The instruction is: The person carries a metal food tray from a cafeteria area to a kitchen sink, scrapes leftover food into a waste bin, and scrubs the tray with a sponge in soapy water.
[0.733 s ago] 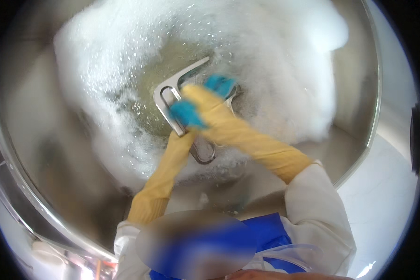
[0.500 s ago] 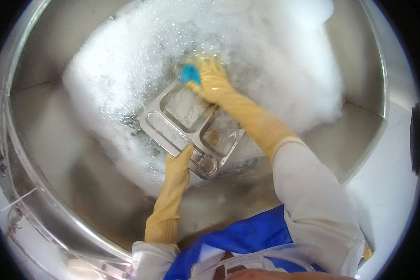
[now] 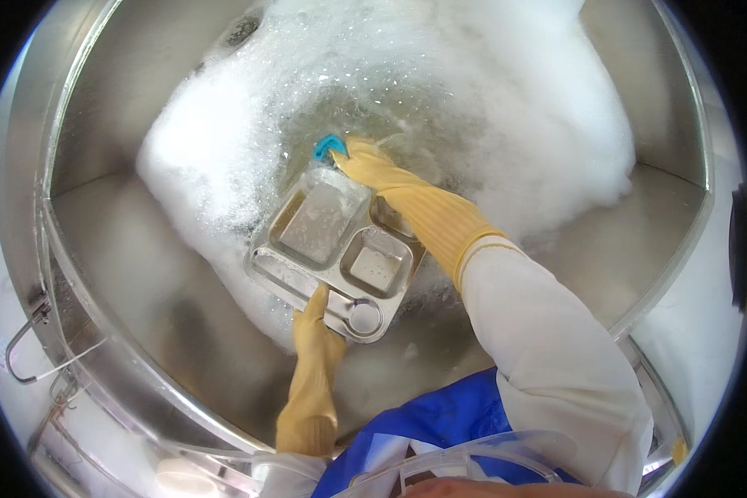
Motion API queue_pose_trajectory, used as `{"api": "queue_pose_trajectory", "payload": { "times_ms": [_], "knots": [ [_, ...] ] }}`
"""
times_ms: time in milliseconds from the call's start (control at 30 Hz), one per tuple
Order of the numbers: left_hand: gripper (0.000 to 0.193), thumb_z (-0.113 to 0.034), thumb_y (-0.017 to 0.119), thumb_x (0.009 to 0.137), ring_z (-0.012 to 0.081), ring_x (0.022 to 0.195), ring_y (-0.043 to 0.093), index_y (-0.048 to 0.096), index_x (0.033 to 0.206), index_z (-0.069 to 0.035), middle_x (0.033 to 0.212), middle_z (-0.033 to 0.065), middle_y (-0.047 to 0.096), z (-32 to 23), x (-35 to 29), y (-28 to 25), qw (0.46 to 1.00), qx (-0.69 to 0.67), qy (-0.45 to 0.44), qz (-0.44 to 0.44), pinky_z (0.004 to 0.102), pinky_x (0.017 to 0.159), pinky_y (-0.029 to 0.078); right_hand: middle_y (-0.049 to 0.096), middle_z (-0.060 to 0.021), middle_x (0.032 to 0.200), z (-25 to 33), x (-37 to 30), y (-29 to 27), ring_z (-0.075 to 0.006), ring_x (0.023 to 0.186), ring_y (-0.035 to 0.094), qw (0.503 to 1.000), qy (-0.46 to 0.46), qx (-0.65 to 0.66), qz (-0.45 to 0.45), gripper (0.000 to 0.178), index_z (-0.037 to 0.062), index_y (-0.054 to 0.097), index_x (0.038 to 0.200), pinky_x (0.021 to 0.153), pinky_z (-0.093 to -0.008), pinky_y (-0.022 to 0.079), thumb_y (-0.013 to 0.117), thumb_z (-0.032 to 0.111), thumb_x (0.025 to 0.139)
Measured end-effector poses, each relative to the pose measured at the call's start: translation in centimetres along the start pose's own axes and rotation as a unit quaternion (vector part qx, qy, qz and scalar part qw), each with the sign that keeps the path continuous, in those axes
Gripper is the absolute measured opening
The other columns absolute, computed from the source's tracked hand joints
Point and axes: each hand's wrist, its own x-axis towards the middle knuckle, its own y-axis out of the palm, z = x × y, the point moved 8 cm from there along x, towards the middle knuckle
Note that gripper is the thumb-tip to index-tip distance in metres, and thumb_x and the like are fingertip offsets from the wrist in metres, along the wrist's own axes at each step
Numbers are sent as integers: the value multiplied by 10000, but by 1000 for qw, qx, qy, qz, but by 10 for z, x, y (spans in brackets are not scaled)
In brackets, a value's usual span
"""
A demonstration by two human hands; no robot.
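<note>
A metal compartment tray [image 3: 334, 264] is tilted over the foamy water, its wells facing up and wet. My left hand [image 3: 316, 326], in a yellow rubber glove, grips the tray's near edge, thumb on top beside the spoon-shaped well. At the tray's far edge is my right hand [image 3: 363, 163], also in a yellow glove. It is closed on a blue cloth [image 3: 329, 148], which pokes out past the thumb; the other fingers are partly hidden at the water.
White suds [image 3: 199, 141] spread over the water in a large steel basin [image 3: 141, 274] with a raised rim. Outside the rim at the left is a bent metal handle [image 3: 17, 353]. My blue apron [image 3: 427, 415] is against the near side.
The tray has tipped more toward me, and its square wells show more fully. My right hand with the blue cloth has moved down a little toward the tray's far edge.
</note>
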Motion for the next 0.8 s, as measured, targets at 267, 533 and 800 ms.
{"api": "queue_pose_trajectory", "payload": {
  "times_ms": [267,533,800],
  "knots": [
    [722,-632,631,960,272,1141,638,527,1394,-65,1320,101,625,7,-10,-27,985,18,6,-172,477,872,583,659,-237,1208,-62,-121,-31,-411,1140,625,971,-227,-41,-62,405,21,615,1275,995,-492,473,607,310,991],
    [742,-633,605,974,288,1152,637,481,1433,-63,1377,112,589,5,-17,-14,990,18,12,-138,467,911,577,626,-232,1338,36,-219,-44,-404,1278,571,965,-243,-63,78,485,53,593,1375,1099,-481,441,669,260,942],
    [781,-681,602,948,281,1157,620,511,1361,-24,1314,103,613,9,-2,-26,983,81,40,-158,467,914,557,489,-254,1507,45,-230,12,-418,1412,462,932,-355,68,13,708,17,443,1515,1197,-499,348,720,239,903]
  ]
}}
